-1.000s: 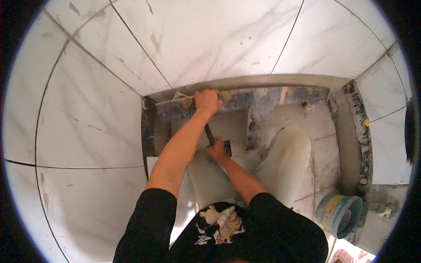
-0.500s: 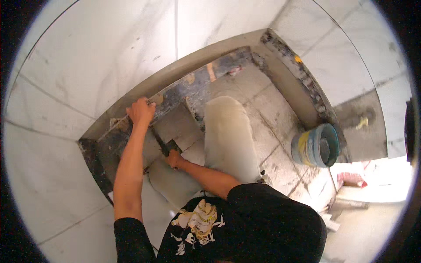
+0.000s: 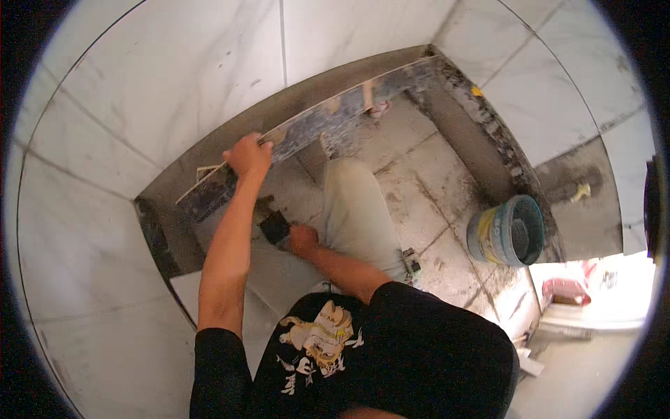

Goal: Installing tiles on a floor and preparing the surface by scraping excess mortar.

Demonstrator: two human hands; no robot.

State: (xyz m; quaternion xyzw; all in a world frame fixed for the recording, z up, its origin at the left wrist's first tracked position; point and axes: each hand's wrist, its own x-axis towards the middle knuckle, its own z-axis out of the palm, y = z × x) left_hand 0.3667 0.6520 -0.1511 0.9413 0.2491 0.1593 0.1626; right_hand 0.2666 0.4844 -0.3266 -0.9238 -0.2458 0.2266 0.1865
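Marble-white tiles wrap the whole scene, and at the centre left of the frame the left hand (image 3: 248,155) is clenched over the top edge of a long tile strip (image 3: 328,122), dark with mortar on the face we see. That strip runs from centre left up toward the upper middle, tilted on its edge against the grey mortared riser (image 3: 314,87). Lower down, just left of centre, the right hand (image 3: 302,239) is wrapped around the handle of a dark trowel (image 3: 274,226), blade pointing up-left, sitting just below the strip. My read: the good move is a steady grip on that top edge, strip kept level, and the trowel worked evenly so no lumps are left behind it. Rush it and the strip could sit crooked.

Now the surroundings. The floor (image 3: 426,202) is grey tile, dusty and smeared with mortar. At right of centre stands a blue and yellow bucket (image 3: 508,232), crusted inside, well apart from both hands. A tiny yellow spacer (image 3: 477,91) sits on the ledge at upper right. White wall tiles (image 3: 153,77) with grey veins fill the upper left; bright light spills in at lower right.
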